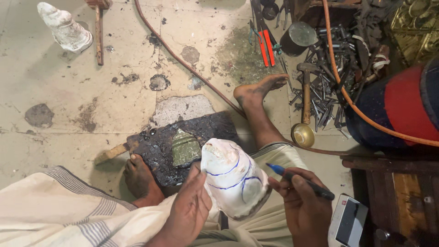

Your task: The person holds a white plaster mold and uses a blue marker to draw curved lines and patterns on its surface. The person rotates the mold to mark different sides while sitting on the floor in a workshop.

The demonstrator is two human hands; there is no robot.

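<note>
White plaster dome-shaped mould, marked with blue lines, sits above the lap, clasped on its left by the left hand. Right of the mould, the right hand pinches a blue-tipped marker pen. Judged step: line marking; next stroke requires a steady mould and tip contact.

Stained concrete floor with black pitch slab, white plaster figure, hammer, scattered metal tools.
</note>
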